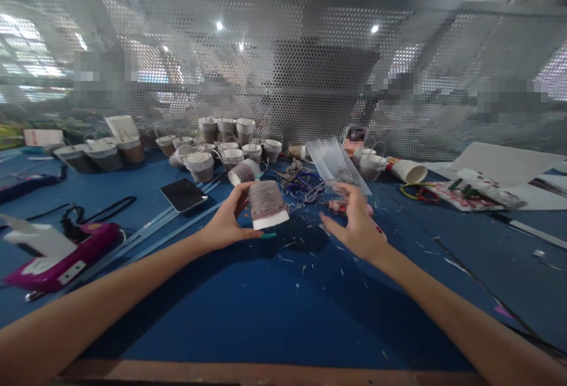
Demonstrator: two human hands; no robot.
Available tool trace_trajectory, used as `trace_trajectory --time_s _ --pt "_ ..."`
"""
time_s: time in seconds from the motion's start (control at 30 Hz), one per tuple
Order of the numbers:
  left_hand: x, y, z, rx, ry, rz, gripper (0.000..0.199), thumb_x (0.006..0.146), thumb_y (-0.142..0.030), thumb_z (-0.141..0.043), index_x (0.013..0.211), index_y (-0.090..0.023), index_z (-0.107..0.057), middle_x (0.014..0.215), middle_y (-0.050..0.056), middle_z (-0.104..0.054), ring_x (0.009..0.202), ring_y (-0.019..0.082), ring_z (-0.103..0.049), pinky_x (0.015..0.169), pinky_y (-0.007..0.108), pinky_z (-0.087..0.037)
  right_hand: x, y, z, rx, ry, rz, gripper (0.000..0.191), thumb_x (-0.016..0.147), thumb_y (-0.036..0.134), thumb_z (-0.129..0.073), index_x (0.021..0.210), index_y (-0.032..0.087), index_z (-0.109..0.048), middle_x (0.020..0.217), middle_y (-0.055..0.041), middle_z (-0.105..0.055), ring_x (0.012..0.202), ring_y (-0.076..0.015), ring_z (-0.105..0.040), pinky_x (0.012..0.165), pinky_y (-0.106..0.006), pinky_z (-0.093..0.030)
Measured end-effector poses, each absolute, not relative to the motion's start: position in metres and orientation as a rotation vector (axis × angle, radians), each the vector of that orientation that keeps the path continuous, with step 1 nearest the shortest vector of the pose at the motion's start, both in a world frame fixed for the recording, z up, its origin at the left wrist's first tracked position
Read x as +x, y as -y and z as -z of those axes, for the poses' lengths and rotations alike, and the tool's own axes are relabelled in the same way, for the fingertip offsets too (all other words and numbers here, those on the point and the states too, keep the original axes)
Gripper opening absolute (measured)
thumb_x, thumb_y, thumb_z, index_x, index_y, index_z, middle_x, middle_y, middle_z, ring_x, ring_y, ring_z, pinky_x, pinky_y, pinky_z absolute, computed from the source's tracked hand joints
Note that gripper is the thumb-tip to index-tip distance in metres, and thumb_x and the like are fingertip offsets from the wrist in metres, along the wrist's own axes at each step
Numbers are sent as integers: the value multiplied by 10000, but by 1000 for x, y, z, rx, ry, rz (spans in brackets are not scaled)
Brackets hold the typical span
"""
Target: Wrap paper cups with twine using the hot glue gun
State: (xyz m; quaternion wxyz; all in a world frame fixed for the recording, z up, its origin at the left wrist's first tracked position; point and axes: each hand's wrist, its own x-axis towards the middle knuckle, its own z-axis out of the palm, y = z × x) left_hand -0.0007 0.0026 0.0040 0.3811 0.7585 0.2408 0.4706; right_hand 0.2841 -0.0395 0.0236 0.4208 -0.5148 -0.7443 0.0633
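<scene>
Cup, cord-wrapped, sits tilted in the left hand, thumb and fingers curled around it, apparently for steadiness. Right hand, blurred, is partly open beside it above the counter; its grip cannot be told. Beyond stand similar cups.

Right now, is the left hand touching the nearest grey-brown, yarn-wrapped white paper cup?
Touching. The head view shows the left hand holding the yarn-wrapped cup, fingers against its side.
</scene>
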Motion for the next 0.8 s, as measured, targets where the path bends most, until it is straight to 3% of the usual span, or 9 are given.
trace_trajectory --time_s 0.2,0.37,0.43,0.53,0.63,0.8 --pt "11 8 0 1890 -579 -1162 849 551 -182 -857 1270 -275 -415 1355 105 -497 1320 330 -438 1125 531 -317 262 52 -15 -939 1880 -813 557 803 345 -634 1249 240 -318 1262 -115 -461 1192 -233 -462 1031 -445 -367" --pt "14 9 3 1860 -490 -1159 863 546 -154 -861 1275 -288 -420 1346 95 -504 1313 321 -445 1129 518 -316 258 51 -13 -926 1734 -1129 442 766 342 -672 1105 220 -416 957 -33 -536 881 -158 -533 788 -322 -448" --pt "13 8 3 1846 -492 -1161 851 547 -159 -862 1268 -278 -425 1345 101 -506 1310 324 -446 1126 515 -320 258 51 -15 -924 1658 -1235 335 753 325 -667 994 215 -461 815 12 -519 709 -117 -499 641 -265 -419" --pt "12 6 3 1822 -518 -1179 843 549 -166 -861 1263 -262 -425 1348 109 -503 1312 324 -441 1125 513 -317 260 50 -19 -925 1600 -1408 174 741 291 -615 855 198 -520 676 45 -491 498 -64 -351 473 -225 -274" --pt "10 5 2 1792 -538 -1221 841 540 -176 -865 1252 -256 -426 1344 116 -504 1296 324 -456 1109 514 -336 263 50 -23 -922 1547 -1445 85 687 224 -537 740 175 -581 660 21 -532 446 -49 -268 443 -236 -188" --pt "10 3 -1 1751 -542 -1250 792 549 -193 -862 1221 -265 -449 1280 96 -552 1240 313 -512 1058 490 -404 267 48 -30 -903 1396 -1403 113 658 189 -488 625 176 -595 532 19 -512 417 -64 -259 451 -245 -235"
